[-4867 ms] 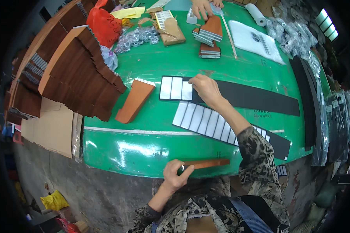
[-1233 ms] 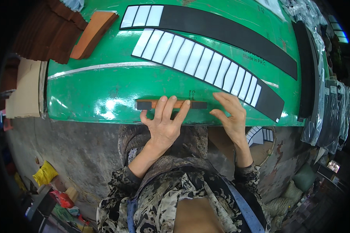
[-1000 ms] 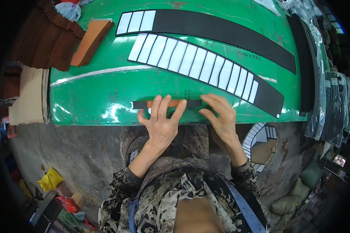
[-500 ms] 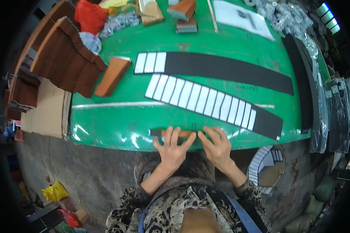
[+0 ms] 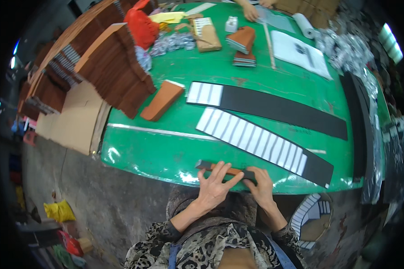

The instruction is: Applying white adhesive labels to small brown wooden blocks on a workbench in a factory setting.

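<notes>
Near the table's front edge, a narrow bar-like piece (image 5: pixel 232 171) has an orange-brown middle and dark grey ends. My left hand (image 5: pixel 212 192) grips its left and middle part, with fingers over the top and the thumb along the near side. Closed on its dark right end is my right hand (image 5: pixel 261 190), whose fingers partly hide that end. Just beyond lies a tapered black strip (image 5: pixel 318 171) covered mostly with white rectangular pads. A second black strip (image 5: pixel 278 106), with a few white pads at its left end, lies behind it.
Brown stacked pieces (image 5: pixel 114 67) stand on the left beside a cardboard sheet (image 5: pixel 74 121). One orange-brown block (image 5: pixel 163 100) lies nearby, more blocks (image 5: pixel 243 40) farther back. Black strips (image 5: pixel 354 121) line the right edge. Another person's hand (image 5: pixel 250 12) shows at the far side.
The view has shifted, showing more of the table's far side and another person's hands. My right fingers have closed round the bar's right end, where a dark part now shows.
</notes>
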Demonstrator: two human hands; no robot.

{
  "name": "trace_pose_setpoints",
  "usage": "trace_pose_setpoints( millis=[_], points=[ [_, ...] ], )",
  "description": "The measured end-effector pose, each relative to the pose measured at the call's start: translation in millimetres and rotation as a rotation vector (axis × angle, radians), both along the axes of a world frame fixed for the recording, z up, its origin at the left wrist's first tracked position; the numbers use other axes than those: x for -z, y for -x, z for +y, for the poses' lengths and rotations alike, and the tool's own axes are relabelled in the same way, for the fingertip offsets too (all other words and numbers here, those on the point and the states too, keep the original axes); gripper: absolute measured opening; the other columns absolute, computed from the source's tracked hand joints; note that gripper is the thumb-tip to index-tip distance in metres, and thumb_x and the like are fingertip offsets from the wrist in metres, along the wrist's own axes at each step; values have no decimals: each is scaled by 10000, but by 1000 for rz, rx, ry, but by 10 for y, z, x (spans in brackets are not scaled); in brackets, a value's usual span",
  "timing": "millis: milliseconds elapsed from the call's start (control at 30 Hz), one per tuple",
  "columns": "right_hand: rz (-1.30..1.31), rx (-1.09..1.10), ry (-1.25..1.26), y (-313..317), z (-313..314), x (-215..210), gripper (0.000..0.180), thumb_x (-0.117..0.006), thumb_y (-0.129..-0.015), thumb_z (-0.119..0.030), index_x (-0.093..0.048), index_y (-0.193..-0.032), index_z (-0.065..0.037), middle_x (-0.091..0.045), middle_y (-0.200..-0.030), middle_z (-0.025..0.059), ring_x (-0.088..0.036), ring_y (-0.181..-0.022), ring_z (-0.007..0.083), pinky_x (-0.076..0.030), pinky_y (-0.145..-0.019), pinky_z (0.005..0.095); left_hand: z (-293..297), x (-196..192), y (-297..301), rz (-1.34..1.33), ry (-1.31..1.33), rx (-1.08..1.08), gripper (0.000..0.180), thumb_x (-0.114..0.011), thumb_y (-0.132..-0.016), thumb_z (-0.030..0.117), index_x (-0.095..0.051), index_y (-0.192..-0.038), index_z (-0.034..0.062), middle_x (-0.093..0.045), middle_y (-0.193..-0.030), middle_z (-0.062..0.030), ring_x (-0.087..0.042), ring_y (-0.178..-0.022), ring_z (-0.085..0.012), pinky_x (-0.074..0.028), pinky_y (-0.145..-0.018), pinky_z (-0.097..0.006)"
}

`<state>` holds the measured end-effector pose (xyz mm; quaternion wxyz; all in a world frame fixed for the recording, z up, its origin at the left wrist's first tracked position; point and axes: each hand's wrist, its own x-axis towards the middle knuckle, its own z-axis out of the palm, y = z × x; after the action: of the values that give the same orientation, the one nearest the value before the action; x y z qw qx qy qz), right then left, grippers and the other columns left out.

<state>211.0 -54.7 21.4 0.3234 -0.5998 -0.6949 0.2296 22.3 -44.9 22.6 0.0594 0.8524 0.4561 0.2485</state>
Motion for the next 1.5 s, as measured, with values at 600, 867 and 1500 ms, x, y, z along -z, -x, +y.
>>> trace_pose_setpoints(
  millis=[600, 867, 1500],
  points=[
    [812, -37, 230, 125, 1349, -824, 216, -548, -854, -23, -568, -1065, 21, -610, -961, 49, -566, -861, 97, -464, -773, 248, 783, -524, 667, -739, 620, 19, 333, -705, -764, 61, -603, -1079, 19, -613, -921, -90, -580, -744, -118, -469, -629, -233],
    [1155, 46, 108, 49, 1864, -951, 405, -505, -919, -69, -388, -1299, 4, -553, -1156, 97, -539, -1032, 152, -466, -876, 309, 1562, -545, 433, -1163, 928, -154, 303, -614, -826, 15, -551, -1116, -44, -600, -909, -36, -558, -755, -83, -470, -663, -220],
    [1108, 287, 402, -439, 1088, -276, 158, -523, -878, 9, -597, -1011, 51, -642, -936, 119, -605, -880, 168, -491, -824, 283, 4733, -717, -738, -1177, 922, -235, 307, -592, -850, 135, -566, -1105, -34, -588, -787, -37, -550, -641, -99, -489, -538, -256]
  ],
)
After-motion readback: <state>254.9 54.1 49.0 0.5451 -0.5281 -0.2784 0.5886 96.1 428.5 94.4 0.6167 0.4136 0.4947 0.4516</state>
